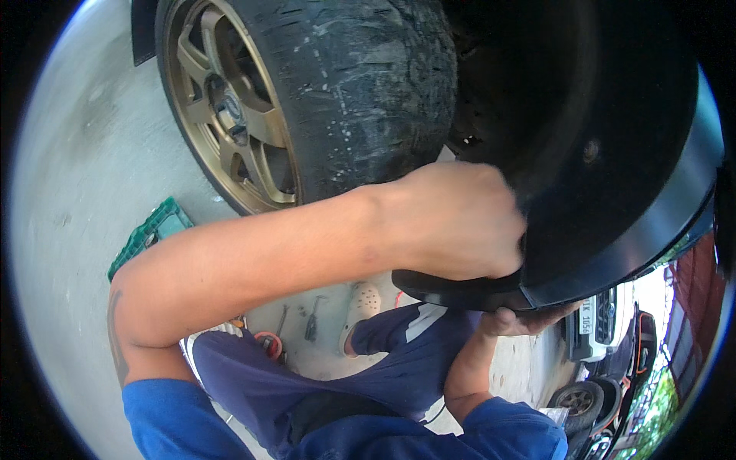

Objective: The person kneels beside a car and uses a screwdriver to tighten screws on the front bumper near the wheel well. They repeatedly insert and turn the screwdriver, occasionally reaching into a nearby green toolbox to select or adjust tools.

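My left arm reaches across to the black wheel-arch edge, with my left hand (460, 222) closed in a fist. Its fingers curl away out of sight, so what they hold is hidden. Lower down, my right hand (529, 320) lies against the outside of the black bumper panel (598, 280), its fingers stretched along the underside and partly covered by the panel. A seam crosses the panel near both hands. Just beyond my left hand stands a worn black tyre (360, 84) on a bronze spoked wheel rim (230, 107).
A green plastic tray (165, 222) sits on the concrete floor beside the wheel. Several tools, including a dark hand tool (312, 320), and a red ring-shaped thing (268, 345) lie near my feet. A white vehicle (598, 330) and other vehicles stand at the right.
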`<state>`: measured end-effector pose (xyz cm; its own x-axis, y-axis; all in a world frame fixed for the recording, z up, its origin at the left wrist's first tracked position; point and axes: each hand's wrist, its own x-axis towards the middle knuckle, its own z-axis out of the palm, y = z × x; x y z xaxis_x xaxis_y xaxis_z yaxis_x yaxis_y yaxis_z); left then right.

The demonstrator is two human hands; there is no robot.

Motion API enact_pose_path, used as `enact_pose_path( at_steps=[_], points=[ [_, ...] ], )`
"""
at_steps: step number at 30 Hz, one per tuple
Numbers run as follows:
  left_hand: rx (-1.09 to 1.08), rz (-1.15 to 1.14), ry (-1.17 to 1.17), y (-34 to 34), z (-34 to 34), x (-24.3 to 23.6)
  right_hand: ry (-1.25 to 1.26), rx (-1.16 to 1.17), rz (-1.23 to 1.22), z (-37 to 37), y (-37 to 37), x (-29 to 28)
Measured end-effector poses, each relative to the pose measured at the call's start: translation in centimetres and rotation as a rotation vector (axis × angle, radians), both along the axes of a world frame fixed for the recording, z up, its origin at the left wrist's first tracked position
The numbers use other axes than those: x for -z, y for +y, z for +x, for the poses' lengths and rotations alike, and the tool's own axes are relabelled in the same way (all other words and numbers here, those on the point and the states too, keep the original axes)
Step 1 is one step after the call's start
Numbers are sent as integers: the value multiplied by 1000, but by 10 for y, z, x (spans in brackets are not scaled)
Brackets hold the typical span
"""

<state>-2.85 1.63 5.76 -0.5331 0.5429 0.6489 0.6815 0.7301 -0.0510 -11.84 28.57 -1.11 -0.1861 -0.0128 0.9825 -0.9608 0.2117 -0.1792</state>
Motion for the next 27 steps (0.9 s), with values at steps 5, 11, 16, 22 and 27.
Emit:
enact_pose_path(
  at_steps=[5, 11, 16, 22, 27],
  points=[
    [104, 359, -461, -7, -7, 6, -18, 0, 94, 11, -6, -6],
    [327, 459, -931, -14, -25, -12, -46, -32, 78, 17, -21, -18],
    [19, 98, -335, -4, -3, -14, 51, 34, 186, 17, -19, -23],
    [89, 361, -499, -11, 0, -18, 114, 44, 202, 10, -14, -20],
    [125, 300, -373, -11, -8, -26, 150, 70, 234, 9, -11, -23]
  ],
)
